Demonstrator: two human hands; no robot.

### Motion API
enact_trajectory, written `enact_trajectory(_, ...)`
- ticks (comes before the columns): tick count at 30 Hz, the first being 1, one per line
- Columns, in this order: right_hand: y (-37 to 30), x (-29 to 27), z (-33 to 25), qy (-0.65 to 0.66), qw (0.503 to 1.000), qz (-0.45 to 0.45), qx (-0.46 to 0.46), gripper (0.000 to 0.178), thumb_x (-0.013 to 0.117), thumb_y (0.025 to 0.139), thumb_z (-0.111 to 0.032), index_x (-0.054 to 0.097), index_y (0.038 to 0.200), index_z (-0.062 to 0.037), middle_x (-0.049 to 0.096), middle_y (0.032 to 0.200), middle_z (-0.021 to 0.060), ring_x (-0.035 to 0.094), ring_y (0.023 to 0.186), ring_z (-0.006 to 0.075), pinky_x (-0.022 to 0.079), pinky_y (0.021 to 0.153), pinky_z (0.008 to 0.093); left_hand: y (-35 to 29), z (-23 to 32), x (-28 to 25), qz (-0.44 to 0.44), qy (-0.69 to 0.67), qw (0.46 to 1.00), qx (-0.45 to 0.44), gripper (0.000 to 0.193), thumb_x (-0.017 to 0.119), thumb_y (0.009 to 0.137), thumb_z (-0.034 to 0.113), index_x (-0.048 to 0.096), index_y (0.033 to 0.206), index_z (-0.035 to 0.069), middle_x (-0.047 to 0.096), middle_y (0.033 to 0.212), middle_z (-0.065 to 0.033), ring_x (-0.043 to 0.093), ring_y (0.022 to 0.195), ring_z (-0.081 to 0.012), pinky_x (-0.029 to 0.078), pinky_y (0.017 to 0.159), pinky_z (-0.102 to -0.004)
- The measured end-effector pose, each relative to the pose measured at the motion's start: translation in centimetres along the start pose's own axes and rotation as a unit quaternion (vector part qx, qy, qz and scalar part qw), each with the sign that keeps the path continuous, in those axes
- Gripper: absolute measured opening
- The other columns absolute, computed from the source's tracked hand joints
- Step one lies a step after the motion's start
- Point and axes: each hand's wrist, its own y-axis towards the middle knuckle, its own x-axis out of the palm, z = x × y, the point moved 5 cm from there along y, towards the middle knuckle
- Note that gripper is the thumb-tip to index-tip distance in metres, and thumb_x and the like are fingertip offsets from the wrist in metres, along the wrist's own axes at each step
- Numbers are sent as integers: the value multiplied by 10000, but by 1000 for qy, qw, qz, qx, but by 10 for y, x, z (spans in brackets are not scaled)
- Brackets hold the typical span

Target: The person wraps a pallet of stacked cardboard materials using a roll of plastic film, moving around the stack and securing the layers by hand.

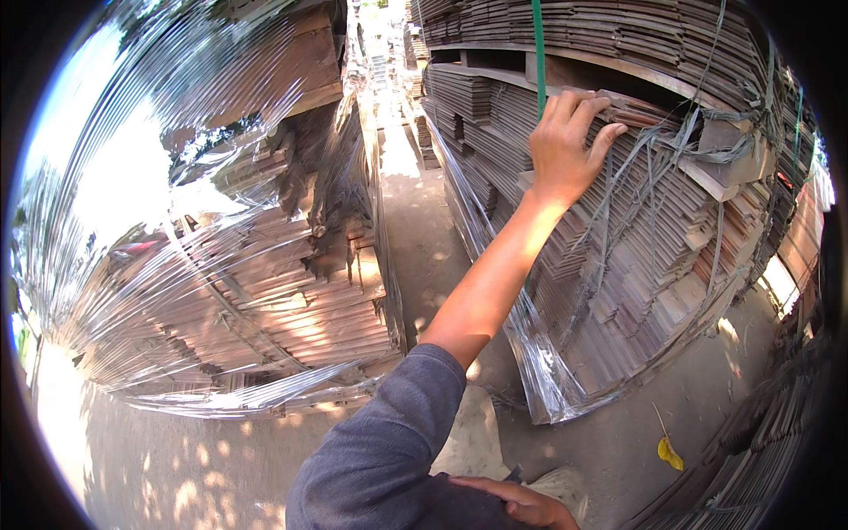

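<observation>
My left arm stretches up and to the right, and my left hand (567, 150) is at the upper part of a strapped stack of thin brown wooden slats (645, 238). Its bent fingers and thumb are on either side of the ends of some reddish-brown slats (638, 111), just under a pallet board. A green strap (539, 53) runs upright behind the fingers. Low in the view, in front of my body, my right hand (526, 505) has its fingers stretched out to the left, with nothing seen in them. Part of it is cut off by the lower edge.
A second slat stack (265, 318), wrapped in clear plastic film (97, 291), stands on the left. A narrow shaded passage (424, 238) runs between the stacks. Loose grey straps (649, 159) hang on the right stack. A yellow leaf (670, 453) and more slats (768, 477) are at lower right.
</observation>
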Motion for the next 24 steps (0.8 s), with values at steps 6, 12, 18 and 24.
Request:
enact_trajectory(6, -1, -1, 2, -2, 1000, -2, 4, 980, 325, 1039, -746, 254, 1655, 13, 263, 1723, 204, 215, 1610, 342, 134, 1298, 441, -9, 12, -12, -77, -13, 995, -66, 539, 792, 889, 219, 642, 1390, 89, 664, 1365, -146, 669, 1200, -350, 565, 980, -422)
enact_trajectory(12, -5, 0, 7, 0, 1000, 14, 10, 997, 336, 1030, -757, 284, 1640, 30, 296, 1704, 227, 254, 1596, 357, 158, 1290, 444, -63, 51, -66, -61, -124, 968, -210, 535, 711, 950, 98, 579, 1467, 52, 667, 1392, -167, 664, 1248, -284, 577, 960, -379)
enact_trajectory(18, -7, -3, 8, 13, 999, 20, 24, 1016, 341, 1019, -773, 317, 1624, 43, 333, 1688, 224, 301, 1577, 363, 196, 1281, 444, -129, 51, -143, 60, -102, 928, -353, 512, 578, 1012, 9, 479, 1514, 8, 638, 1401, -192, 629, 1249, -253, 550, 980, -360)
enact_trajectory(24, -2, -5, 6, 24, 999, 15, 34, 1045, 343, 999, -802, 336, 1617, 41, 361, 1675, 217, 322, 1568, 359, 204, 1282, 442, -134, 22, -203, 180, -2, 918, -354, 436, 535, 985, -46, 477, 1415, 2, 596, 1363, -184, 583, 1244, -252, 539, 994, -387)
